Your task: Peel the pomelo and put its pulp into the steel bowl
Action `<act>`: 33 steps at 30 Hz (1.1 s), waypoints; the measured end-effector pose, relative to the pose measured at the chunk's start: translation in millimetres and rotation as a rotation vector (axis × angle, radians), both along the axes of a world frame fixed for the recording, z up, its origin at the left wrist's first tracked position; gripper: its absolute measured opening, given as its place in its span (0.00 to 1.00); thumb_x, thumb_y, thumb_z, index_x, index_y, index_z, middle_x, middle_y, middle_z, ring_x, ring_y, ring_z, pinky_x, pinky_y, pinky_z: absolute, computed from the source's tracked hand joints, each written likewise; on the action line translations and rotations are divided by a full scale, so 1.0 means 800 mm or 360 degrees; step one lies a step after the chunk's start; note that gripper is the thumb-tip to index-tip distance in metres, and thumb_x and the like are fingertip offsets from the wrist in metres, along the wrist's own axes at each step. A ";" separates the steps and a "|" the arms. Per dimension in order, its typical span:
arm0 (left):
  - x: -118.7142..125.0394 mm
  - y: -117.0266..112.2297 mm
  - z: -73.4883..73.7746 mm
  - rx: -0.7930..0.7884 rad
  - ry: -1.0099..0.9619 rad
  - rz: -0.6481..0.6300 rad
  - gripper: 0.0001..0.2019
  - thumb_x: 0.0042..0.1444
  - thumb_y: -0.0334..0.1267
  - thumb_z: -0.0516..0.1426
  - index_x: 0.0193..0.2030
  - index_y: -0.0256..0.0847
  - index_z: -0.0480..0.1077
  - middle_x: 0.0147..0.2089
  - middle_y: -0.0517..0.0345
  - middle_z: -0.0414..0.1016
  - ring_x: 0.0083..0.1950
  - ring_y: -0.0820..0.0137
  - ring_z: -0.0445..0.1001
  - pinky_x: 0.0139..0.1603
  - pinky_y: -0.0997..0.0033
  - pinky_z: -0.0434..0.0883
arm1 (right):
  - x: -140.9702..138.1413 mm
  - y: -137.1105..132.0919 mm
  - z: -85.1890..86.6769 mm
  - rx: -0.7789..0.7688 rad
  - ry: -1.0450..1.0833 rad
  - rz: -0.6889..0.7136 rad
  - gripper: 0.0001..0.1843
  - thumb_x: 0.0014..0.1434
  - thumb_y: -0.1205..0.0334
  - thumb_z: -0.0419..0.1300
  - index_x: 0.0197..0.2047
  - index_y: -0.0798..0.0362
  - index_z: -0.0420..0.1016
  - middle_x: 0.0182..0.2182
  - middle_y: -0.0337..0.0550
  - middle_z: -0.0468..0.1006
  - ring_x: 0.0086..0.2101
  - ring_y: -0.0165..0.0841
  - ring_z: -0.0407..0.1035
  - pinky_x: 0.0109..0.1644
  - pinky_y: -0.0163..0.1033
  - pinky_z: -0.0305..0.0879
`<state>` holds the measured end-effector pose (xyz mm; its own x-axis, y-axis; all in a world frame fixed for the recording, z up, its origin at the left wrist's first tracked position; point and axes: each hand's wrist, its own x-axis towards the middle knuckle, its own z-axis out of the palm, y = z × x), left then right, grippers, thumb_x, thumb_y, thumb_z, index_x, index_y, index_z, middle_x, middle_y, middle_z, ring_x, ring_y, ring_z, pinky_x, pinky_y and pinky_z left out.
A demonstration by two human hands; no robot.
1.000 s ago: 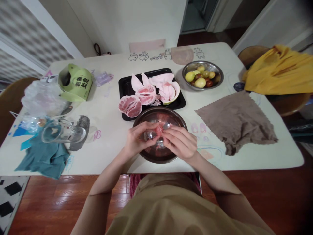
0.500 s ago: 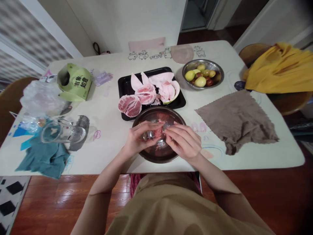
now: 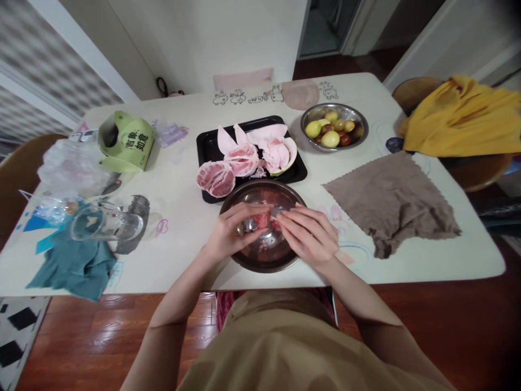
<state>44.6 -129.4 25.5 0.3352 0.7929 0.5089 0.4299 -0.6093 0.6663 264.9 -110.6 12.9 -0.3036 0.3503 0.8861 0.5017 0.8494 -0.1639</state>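
My left hand (image 3: 230, 233) and my right hand (image 3: 309, 233) meet over a steel bowl (image 3: 248, 260) at the table's near edge. Between their fingertips they pinch a small piece of pink pomelo flesh (image 3: 262, 219). More pink flesh lies in the bowl under the hands. Just behind the bowl a black tray (image 3: 205, 146) holds peeled pomelo halves (image 3: 222, 176) and pieces of pink-white rind (image 3: 280, 149).
A steel bowl of green and red fruits (image 3: 334, 127) stands at the back right. A brown cloth (image 3: 393, 201) lies right of the bowl. At the left are a glass jug (image 3: 103, 225), a teal cloth (image 3: 73, 266), a clear plastic bag (image 3: 69, 165) and a green carton (image 3: 126, 141). A yellow cloth (image 3: 464, 117) drapes a chair.
Both hands stay over the bowl and keep working the pomelo piece between the fingers; the fingers shifted slightly. The camera view tilted a little.
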 end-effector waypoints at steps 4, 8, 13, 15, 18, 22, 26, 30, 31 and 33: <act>-0.002 0.001 -0.006 -0.0098 0.0321 0.0033 0.21 0.64 0.37 0.64 0.63 0.45 0.71 0.55 0.51 0.82 0.57 0.64 0.81 0.60 0.61 0.78 | -0.005 0.002 -0.002 -0.0052 0.0098 -0.0014 0.20 0.60 0.74 0.69 0.55 0.50 0.81 0.40 0.43 0.87 0.42 0.38 0.81 0.49 0.46 0.83; -0.007 0.004 -0.019 -0.0096 0.0548 0.0083 0.21 0.64 0.40 0.65 0.62 0.46 0.72 0.54 0.51 0.82 0.54 0.62 0.82 0.56 0.61 0.80 | -0.007 0.005 -0.004 -0.0166 0.0151 -0.0054 0.14 0.61 0.72 0.68 0.49 0.48 0.82 0.40 0.43 0.86 0.42 0.39 0.80 0.47 0.47 0.82; -0.011 0.008 -0.023 -0.0188 0.0586 0.0143 0.18 0.62 0.40 0.66 0.58 0.45 0.74 0.53 0.52 0.83 0.52 0.61 0.82 0.55 0.58 0.80 | -0.007 0.011 -0.006 -0.0375 0.0222 -0.0085 0.10 0.63 0.71 0.67 0.45 0.46 0.81 0.38 0.41 0.85 0.40 0.38 0.80 0.46 0.49 0.81; -0.011 0.008 -0.018 -0.0206 0.0444 0.0171 0.16 0.63 0.40 0.65 0.57 0.44 0.75 0.53 0.51 0.83 0.54 0.61 0.82 0.57 0.58 0.79 | -0.007 0.013 -0.008 -0.0400 0.0236 -0.0061 0.10 0.63 0.72 0.67 0.44 0.47 0.81 0.38 0.42 0.85 0.40 0.39 0.79 0.46 0.48 0.80; -0.007 0.006 -0.010 -0.0237 0.0138 0.0185 0.13 0.65 0.40 0.64 0.54 0.43 0.77 0.54 0.51 0.83 0.57 0.62 0.81 0.61 0.58 0.77 | -0.007 0.014 -0.009 -0.0377 0.0178 0.0015 0.11 0.61 0.74 0.68 0.45 0.50 0.81 0.39 0.44 0.85 0.42 0.40 0.78 0.47 0.48 0.80; -0.002 0.004 -0.004 -0.0252 -0.0059 0.0168 0.10 0.67 0.40 0.62 0.52 0.44 0.79 0.58 0.49 0.81 0.62 0.61 0.78 0.65 0.54 0.74 | -0.007 0.013 -0.009 -0.0290 0.0048 0.0117 0.11 0.61 0.74 0.68 0.45 0.52 0.81 0.40 0.47 0.85 0.44 0.41 0.77 0.46 0.48 0.80; 0.001 0.003 -0.004 -0.0266 -0.0058 0.0105 0.10 0.65 0.41 0.63 0.51 0.44 0.80 0.62 0.47 0.79 0.65 0.58 0.75 0.67 0.49 0.72 | -0.007 0.012 -0.008 -0.0187 -0.0043 0.0215 0.10 0.63 0.73 0.67 0.47 0.53 0.81 0.41 0.47 0.85 0.45 0.41 0.78 0.46 0.47 0.82; 0.002 0.002 -0.005 -0.0304 -0.0096 0.0026 0.07 0.63 0.39 0.65 0.46 0.42 0.80 0.62 0.45 0.78 0.64 0.58 0.75 0.67 0.47 0.71 | -0.007 0.012 -0.009 -0.0129 -0.0099 0.0282 0.10 0.62 0.73 0.68 0.47 0.57 0.82 0.40 0.49 0.86 0.46 0.41 0.78 0.47 0.45 0.82; 0.002 0.002 -0.005 -0.0305 -0.0111 0.0012 0.06 0.64 0.39 0.65 0.45 0.42 0.80 0.62 0.45 0.78 0.64 0.58 0.76 0.67 0.48 0.72 | -0.007 0.012 -0.010 -0.0134 -0.0104 0.0281 0.10 0.62 0.73 0.68 0.47 0.58 0.82 0.40 0.49 0.86 0.46 0.41 0.78 0.48 0.45 0.82; 0.003 0.002 -0.004 -0.0282 -0.0128 0.0015 0.04 0.64 0.37 0.64 0.43 0.41 0.79 0.62 0.45 0.78 0.64 0.59 0.75 0.66 0.49 0.72 | -0.006 0.012 -0.009 -0.0154 -0.0108 0.0266 0.10 0.62 0.72 0.67 0.47 0.56 0.82 0.40 0.48 0.86 0.46 0.40 0.78 0.48 0.45 0.82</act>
